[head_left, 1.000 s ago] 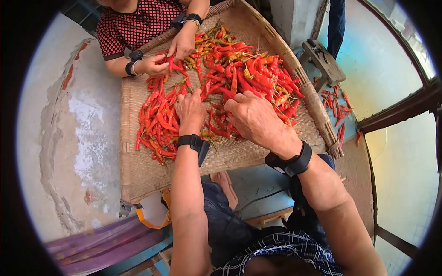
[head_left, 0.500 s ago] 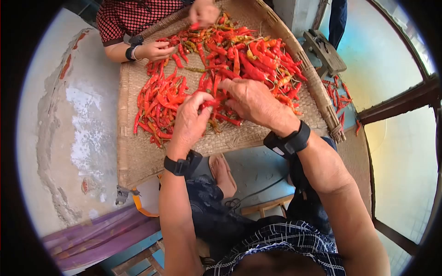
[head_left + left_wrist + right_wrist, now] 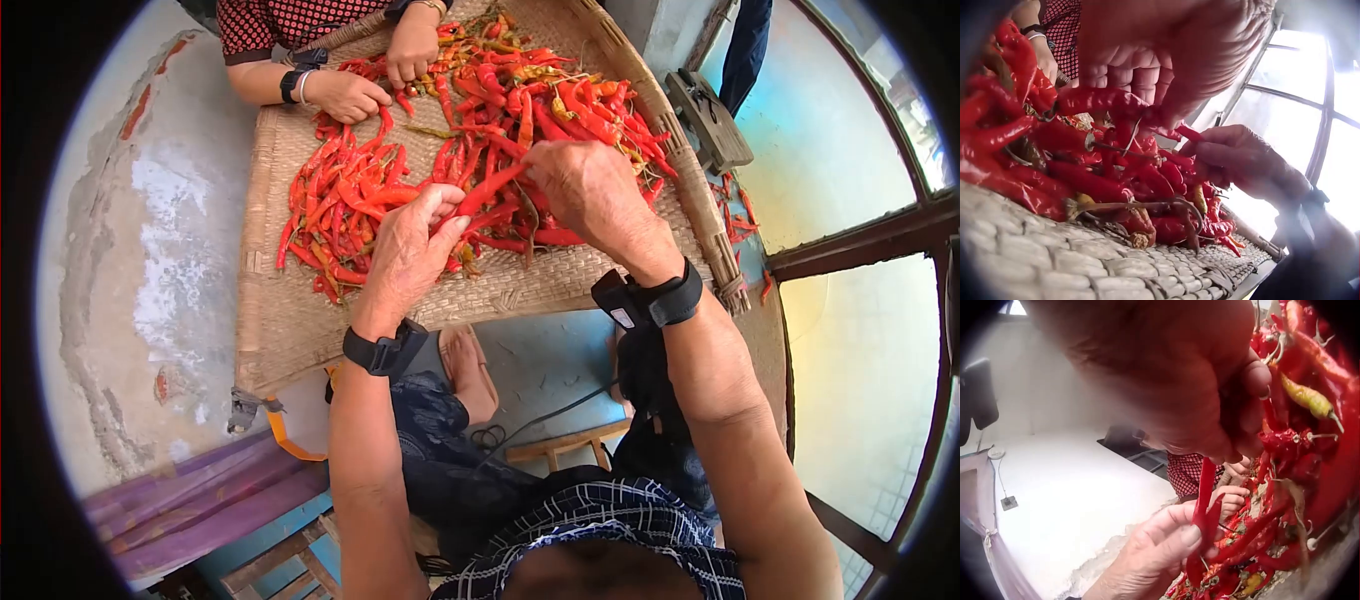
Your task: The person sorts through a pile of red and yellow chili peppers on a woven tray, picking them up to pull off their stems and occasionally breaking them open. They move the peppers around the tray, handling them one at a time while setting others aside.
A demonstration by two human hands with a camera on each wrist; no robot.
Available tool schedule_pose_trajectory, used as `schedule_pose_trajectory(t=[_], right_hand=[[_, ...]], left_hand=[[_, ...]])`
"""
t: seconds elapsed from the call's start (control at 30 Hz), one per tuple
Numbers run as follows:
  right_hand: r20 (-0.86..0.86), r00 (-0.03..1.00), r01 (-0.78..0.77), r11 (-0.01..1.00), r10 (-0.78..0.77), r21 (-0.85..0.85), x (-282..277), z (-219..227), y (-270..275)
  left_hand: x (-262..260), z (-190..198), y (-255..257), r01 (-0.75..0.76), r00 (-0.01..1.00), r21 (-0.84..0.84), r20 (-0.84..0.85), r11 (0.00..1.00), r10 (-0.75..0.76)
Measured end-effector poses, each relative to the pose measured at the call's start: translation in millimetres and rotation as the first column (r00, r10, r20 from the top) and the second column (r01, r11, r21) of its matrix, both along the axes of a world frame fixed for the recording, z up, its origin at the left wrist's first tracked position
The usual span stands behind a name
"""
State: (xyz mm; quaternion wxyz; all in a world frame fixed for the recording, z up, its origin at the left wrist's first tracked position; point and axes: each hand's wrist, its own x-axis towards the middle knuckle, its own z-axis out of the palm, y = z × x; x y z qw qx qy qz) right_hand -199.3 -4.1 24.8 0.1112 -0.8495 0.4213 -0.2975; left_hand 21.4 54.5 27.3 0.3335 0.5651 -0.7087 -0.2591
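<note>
Right hand [image 3: 598,205] sits farther from left hand [image 3: 405,252] than half a second earlier; both pinch one red chili [image 3: 490,190], stretched between them above the woven tray [image 3: 275,335].

Left of the grip stands a peeling, pale wall [image 3: 140,240]; to its right, dark-framed windows [image 3: 865,380] glow; below it, bluish floor [image 3: 545,360].

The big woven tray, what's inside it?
Inside the woven tray lie lots of red peppers, with some yellowish ones mixed in. They cover much of its bottom, so I can't tell whether anything else is underneath.
</note>
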Motion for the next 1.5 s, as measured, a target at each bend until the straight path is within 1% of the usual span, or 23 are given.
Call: schedule_pose_trajectory(t=[0.03,0.2,0.27,0.33,0.43,0.47,0.53,0.63,0.73,0.77,0.83,0.87,0.9,0.93,0.97,1.0,1.03,1.07,1.13,1.17,1.33,1.43,1.5], right_hand=[[0.077,0.996,0.048,0.990,-0.038,-0.133,-1.2,-0.9,-1.2],[0.106,0.978,0.190,0.977,-0.180,-0.097,-12.1,12.3,-4.3],[0.213,0.950,0.276,0.931,-0.227,-0.240,-14.3,10.2,-6.4],[0.177,0.944,0.318,0.913,-0.279,-0.254,-12.9,10.5,-5.1],[0.276,0.945,0.278,0.875,-0.175,-0.397,-1.1,14.2,-4.7],[0.277,0.945,0.278,0.875,-0.175,-0.396,4.7,12.8,-1.1],[0.349,0.932,-0.089,0.995,0.100,-0.048,16.5,5.7,7.2],[0.524,0.842,-0.293,0.924,0.127,0.247,34.8,-3.8,17.8],[0.505,0.862,-0.265,0.887,0.043,0.378,38.8,-2.3,13.0],[0.604,0.796,-0.257,0.923,0.034,0.286,40.6,-7.0,10.5],[0.374,0.927,-0.049,0.986,-0.013,0.156,28.3,2.3,7.5],[0.290,0.955,0.044,0.998,-0.057,0.052,23.5,3.9,6.1],[0.227,0.966,0.130,0.992,-0.126,-0.003,18.5,4.4,4.4],[0.229,0.965,0.129,0.992,-0.124,-0.007,13.7,5.7,1.0],[0.250,0.953,0.190,0.981,-0.172,-0.049,8.5,7.2,-2.4],[0.273,0.937,0.251,0.964,-0.219,-0.087,3.4,9.2,-3.2],[0.188,0.942,0.287,0.958,-0.279,-0.019,-1.0,16.6,-1.7],[0.196,0.941,0.284,0.959,-0.275,-0.021,-2.8,13.9,-2.9],[0.218,0.937,0.337,0.868,-0.272,-0.364,-5.5,9.1,-8.1],[0.225,0.942,0.311,0.894,-0.247,-0.322,-5.1,9.0,-7.3],[0.244,0.956,0.235,0.923,-0.163,-0.305,6.1,3.8,-2.4],[0.235,0.970,0.120,0.956,-0.056,-0.267,9.4,0.0,-3.5],[0.255,0.966,0.116,0.962,-0.050,-0.249,13.1,2.7,2.1]], left_hand=[[0.3,-1.6,-0.2,0.001,1.000,-0.003,0.020,1.000,-0.001],[9.8,-6.7,-2.2,-0.027,0.999,0.083,0.049,0.996,0.023],[11.5,-16.1,-7.2,-0.149,0.980,0.031,-0.126,0.988,0.152],[7.4,-6.1,-7.3,-0.148,0.979,0.149,-0.115,0.978,0.165],[-0.6,2.0,-6.9,-0.049,0.819,0.155,-0.560,0.987,0.128],[-5.1,5.8,-5.8,-0.049,0.819,0.155,-0.559,0.987,0.128],[-19.4,15.5,-3.8,0.015,0.621,0.181,-0.773,0.983,0.132],[-27.2,10.6,-10.0,0.035,0.566,0.084,-0.823,0.996,0.049],[-25.7,4.9,-15.2,0.019,0.575,0.036,-0.818,0.999,0.018],[-20.5,3.4,-18.9,0.014,0.576,0.035,-0.817,0.999,0.021],[-4.1,2.1,-29.7,-0.210,0.637,0.024,-0.755,0.977,0.155],[1.2,1.7,-32.8,-0.213,0.639,0.021,-0.753,0.977,0.155],[5.2,1.9,-35.5,-0.269,0.725,0.049,-0.648,0.962,0.236],[9.7,0.6,-39.5,-0.328,0.789,0.068,-0.528,0.942,0.313],[18.8,-15.8,-46.8,-0.310,0.894,-0.032,-0.351,0.950,0.279],[17.3,-24.7,-51.0,-0.309,0.894,-0.034,-0.350,0.950,0.278],[12.9,-29.0,-52.7,-0.260,0.966,-0.155,-0.022,0.953,0.259],[9.6,-32.2,-54.1,-0.172,0.917,-0.254,0.312,0.952,0.249],[-6.2,-31.4,-49.4,-0.074,0.771,-0.351,0.574,0.934,0.277],[-12.5,-28.2,-49.1,-0.127,0.758,-0.229,0.605,0.965,0.243],[-6.6,-24.4,-51.7,-0.257,0.695,-0.029,0.689,0.966,0.206],[2.7,-23.5,-49.9,-0.284,0.893,0.048,0.377,0.958,0.246],[9.5,-20.2,-52.1,-0.294,0.940,0.058,0.199,0.954,0.277]])
